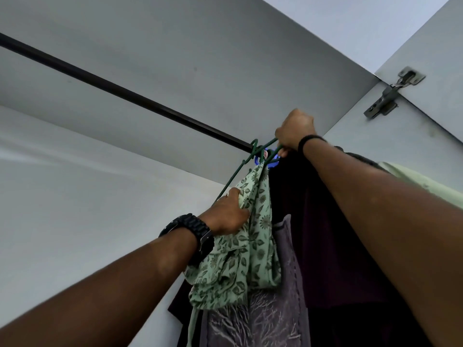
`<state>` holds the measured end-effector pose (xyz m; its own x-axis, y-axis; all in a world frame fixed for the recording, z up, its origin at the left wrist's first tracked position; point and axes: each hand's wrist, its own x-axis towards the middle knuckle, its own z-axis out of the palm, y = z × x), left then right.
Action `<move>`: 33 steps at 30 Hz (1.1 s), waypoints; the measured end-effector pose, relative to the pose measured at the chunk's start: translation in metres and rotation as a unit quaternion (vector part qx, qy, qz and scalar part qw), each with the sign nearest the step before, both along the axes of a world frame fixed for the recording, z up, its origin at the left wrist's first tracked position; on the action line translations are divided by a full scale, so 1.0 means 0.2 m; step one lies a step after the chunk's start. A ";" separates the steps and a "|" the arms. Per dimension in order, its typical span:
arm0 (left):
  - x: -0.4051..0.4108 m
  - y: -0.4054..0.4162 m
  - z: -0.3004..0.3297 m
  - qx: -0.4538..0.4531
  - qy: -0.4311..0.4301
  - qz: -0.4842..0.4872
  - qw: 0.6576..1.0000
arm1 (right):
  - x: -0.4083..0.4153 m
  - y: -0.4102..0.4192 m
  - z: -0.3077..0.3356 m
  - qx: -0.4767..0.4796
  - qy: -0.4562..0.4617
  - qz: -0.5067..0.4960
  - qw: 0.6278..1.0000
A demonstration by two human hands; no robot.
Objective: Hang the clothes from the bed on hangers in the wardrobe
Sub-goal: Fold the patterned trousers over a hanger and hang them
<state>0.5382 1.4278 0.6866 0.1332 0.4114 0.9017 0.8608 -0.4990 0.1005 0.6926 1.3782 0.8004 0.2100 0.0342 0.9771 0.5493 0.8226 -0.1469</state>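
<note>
Gripping the green plastic hanger (260, 151) near its hook at the dark metal wardrobe rail (125, 92), our right hand (294, 132) sits at 12 o'clock; our left hand (229, 215), at 7 o'clock from it, clutches the pale-green leaf-print garment (240, 261) hanging there.

Inside a pale grey wardrobe, seen from below

A dark rail (120, 90) runs diagonally from the upper left edge toward the centre beneath the flat grey top panel (200, 46); a lighter back wall (75, 196) fills the lower left, softly and evenly lit, while at the upper right corner a metal hinge (390, 93) joins the side panel (370, 136) to the open door (431, 41), with whitish ceiling (350, 11) showing above
</note>
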 end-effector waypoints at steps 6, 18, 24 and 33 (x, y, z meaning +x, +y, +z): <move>0.10 -0.03 -0.02 -0.032 -0.011 -0.081 0.996 | 0.10 -0.12 -0.02 -0.073 -0.054 -0.010 0.996; 0.18 -0.01 -0.14 -0.053 -0.127 -0.077 0.988 | -0.06 0.18 -0.75 0.143 -0.168 -0.449 0.866; 0.14 -0.01 -0.26 -0.107 -0.084 -0.022 0.990 | 0.04 0.18 -0.55 0.065 -0.225 -0.665 0.710; 0.11 -0.09 -0.38 -0.124 -0.017 -0.007 0.992 | 0.03 0.01 -0.39 -0.081 -0.241 -0.655 0.711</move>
